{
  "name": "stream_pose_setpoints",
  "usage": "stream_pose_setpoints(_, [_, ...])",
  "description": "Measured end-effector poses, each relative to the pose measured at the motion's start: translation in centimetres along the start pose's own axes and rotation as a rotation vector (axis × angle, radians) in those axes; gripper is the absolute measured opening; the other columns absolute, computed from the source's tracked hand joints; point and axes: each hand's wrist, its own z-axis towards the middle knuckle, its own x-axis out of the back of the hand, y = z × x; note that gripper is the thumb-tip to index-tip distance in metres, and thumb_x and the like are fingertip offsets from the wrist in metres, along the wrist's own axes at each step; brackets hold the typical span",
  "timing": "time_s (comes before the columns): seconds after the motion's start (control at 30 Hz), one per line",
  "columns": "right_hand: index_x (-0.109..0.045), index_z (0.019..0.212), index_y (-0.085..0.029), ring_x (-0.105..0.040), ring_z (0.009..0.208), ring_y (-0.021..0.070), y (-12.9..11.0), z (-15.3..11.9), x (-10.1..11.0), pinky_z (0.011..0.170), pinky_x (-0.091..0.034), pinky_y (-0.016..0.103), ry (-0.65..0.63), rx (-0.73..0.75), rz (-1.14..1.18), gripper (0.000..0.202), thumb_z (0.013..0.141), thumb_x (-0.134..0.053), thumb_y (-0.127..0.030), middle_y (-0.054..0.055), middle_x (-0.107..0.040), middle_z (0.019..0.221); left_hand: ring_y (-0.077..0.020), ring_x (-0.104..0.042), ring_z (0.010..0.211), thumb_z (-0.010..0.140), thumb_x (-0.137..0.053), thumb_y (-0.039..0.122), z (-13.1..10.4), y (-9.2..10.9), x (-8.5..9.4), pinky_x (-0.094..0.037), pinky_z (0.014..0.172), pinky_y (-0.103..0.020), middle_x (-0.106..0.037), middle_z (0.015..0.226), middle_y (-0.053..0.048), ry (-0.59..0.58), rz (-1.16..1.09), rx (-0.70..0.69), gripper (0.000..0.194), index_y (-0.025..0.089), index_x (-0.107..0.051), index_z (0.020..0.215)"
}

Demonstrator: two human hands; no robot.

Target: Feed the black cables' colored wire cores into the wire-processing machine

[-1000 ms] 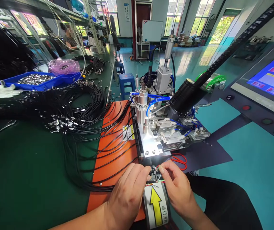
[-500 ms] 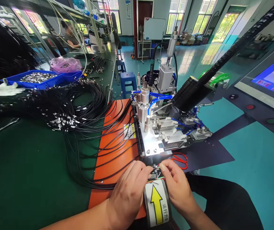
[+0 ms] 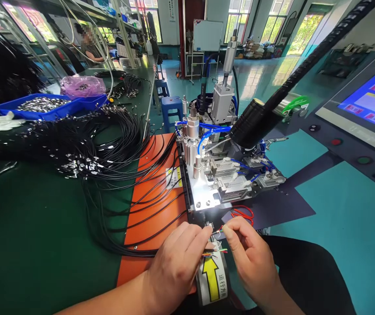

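Note:
My left hand (image 3: 179, 253) is closed around black cables (image 3: 122, 248) whose ends come out at its fingertips. Thin coloured wires (image 3: 220, 250) stick out there, over a white label with a yellow arrow (image 3: 211, 280). My right hand (image 3: 251, 251) pinches the tip of a fine wire just right of the left fingertips, under the lit metal edge of the machine (image 3: 203, 192). Further cables cross the orange plate (image 3: 151, 192) from the left. Red-handled scissors (image 3: 244, 213) lie behind my right hand.
A large cable bundle (image 3: 85, 144) covers the green table (image 3: 43, 227). Behind it stands a blue tray (image 3: 43, 114) of small metal parts. A screen (image 3: 374, 98) with buttons is at the right. A person (image 3: 91, 46) sits at the far left; blue stools (image 3: 171, 105) stand beyond.
My right hand has moved slightly right, apart from the left fingertips, and the coloured wire ends show more clearly. The camera view has shifted a little.

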Motion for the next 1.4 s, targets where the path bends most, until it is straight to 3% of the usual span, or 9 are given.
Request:
stream_pose_setpoints(0.17, [-0.056, 0.084, -0.023, -0.058, 0.075, 0.0183, -0.5, -0.8, 0.0, 0.069, -0.046, 0.029, -0.010, 0.188, -0.144, 0.019, 0.099, -0.045, -0.024, 0.003, -0.058, 0.081, -0.0205, -0.054, 0.070, 0.096, -0.045, 0.017, -0.4, 0.2, -0.5, -0.047, 0.060, -0.033, -0.057, 0.078, -0.007, -0.050, 0.011, 0.016, 0.019, 0.012, -0.058, 0.109])
stream_pose_setpoints(0.3, [-0.058, 0.087, -0.023, -0.059, 0.076, 0.0190, -1.1, -0.5, 0.8, 0.070, -0.047, 0.031, -0.123, 0.277, -0.190, 0.018, 0.098, -0.045, -0.020, 0.004, -0.059, 0.083, -0.0187, -0.051, 0.065, 0.096, -0.046, 0.016, -0.7, 0.1, -0.9, -0.043, 0.056, -0.030, -0.053, 0.075, -0.004, -0.096, 0.032, 0.053, 0.013, 0.017, -0.057, 0.091])
stream_pose_setpoints(0.43, [-0.060, 0.120, -0.028, -0.061, 0.098, 0.0213, -1.4, 0.4, 2.4, 0.085, -0.050, 0.032, -0.161, 0.233, -0.179, 0.028, 0.100, -0.043, -0.020, 0.006, -0.063, 0.107, -0.0175, -0.050, 0.065, 0.097, -0.044, 0.016, -0.7, 0.0, -1.0, -0.040, 0.057, -0.029, -0.053, 0.075, -0.003, -0.087, -0.011, 0.071, 0.012, 0.017, -0.056, 0.094])
stream_pose_setpoints(0.5, [-0.057, 0.127, -0.030, -0.060, 0.102, 0.0213, -1.5, 0.7, 2.9, 0.088, -0.050, 0.032, -0.226, 0.263, -0.163, 0.034, 0.100, -0.042, -0.017, 0.006, -0.062, 0.112, -0.0178, -0.050, 0.066, 0.098, -0.045, 0.017, -0.7, -0.1, -0.9, -0.039, 0.058, -0.030, -0.054, 0.076, -0.003, -0.085, -0.024, 0.072, 0.011, 0.018, -0.055, 0.095])
stream_pose_setpoints(0.6, [-0.061, 0.121, -0.027, -0.061, 0.102, 0.0214, -1.5, 0.8, 3.0, 0.089, -0.050, 0.033, -0.305, 0.303, -0.165, 0.031, 0.097, -0.045, -0.015, 0.007, -0.062, 0.111, -0.0184, -0.050, 0.067, 0.098, -0.046, 0.018, -0.7, 0.0, -0.9, -0.038, 0.058, -0.030, -0.054, 0.076, -0.003, -0.072, -0.049, 0.073, 0.009, 0.018, -0.054, 0.095])
stream_pose_setpoints(0.93, [-0.066, 0.097, -0.023, -0.061, 0.084, 0.0186, -1.5, -0.4, 1.8, 0.076, -0.049, 0.030, -0.225, 0.204, -0.119, 0.013, 0.096, -0.053, -0.021, 0.003, -0.064, 0.091, -0.0169, -0.049, 0.063, 0.100, -0.036, 0.015, -0.3, 0.1, -0.4, -0.039, 0.057, -0.029, -0.053, 0.075, -0.003, -0.039, -0.145, 0.141, 0.019, 0.017, -0.053, 0.091])
stream_pose_setpoints(1.1, [-0.063, 0.087, -0.022, -0.059, 0.078, 0.0167, -1.6, -0.1, 1.7, 0.071, -0.046, 0.028, -0.254, 0.136, -0.104, 0.020, 0.100, -0.049, -0.029, 0.002, -0.062, 0.085, -0.0169, -0.049, 0.064, 0.099, -0.035, 0.016, -0.2, 0.1, -0.5, -0.039, 0.057, -0.028, -0.051, 0.073, -0.003, -0.070, -0.141, 0.141, 0.022, 0.018, -0.052, 0.086])
stream_pose_setpoints(1.4, [-0.044, 0.071, -0.021, -0.044, 0.063, 0.0123, -1.3, 1.1, 1.9, 0.060, -0.034, 0.026, -0.323, 0.067, -0.174, 0.035, 0.104, -0.041, -0.033, -0.004, -0.046, 0.067, -0.0167, -0.047, 0.062, 0.095, -0.039, 0.012, -0.2, -0.1, -0.7, -0.037, 0.056, -0.029, -0.050, 0.072, -0.002, -0.093, -0.102, 0.127, 0.019, 0.018, -0.052, 0.084])
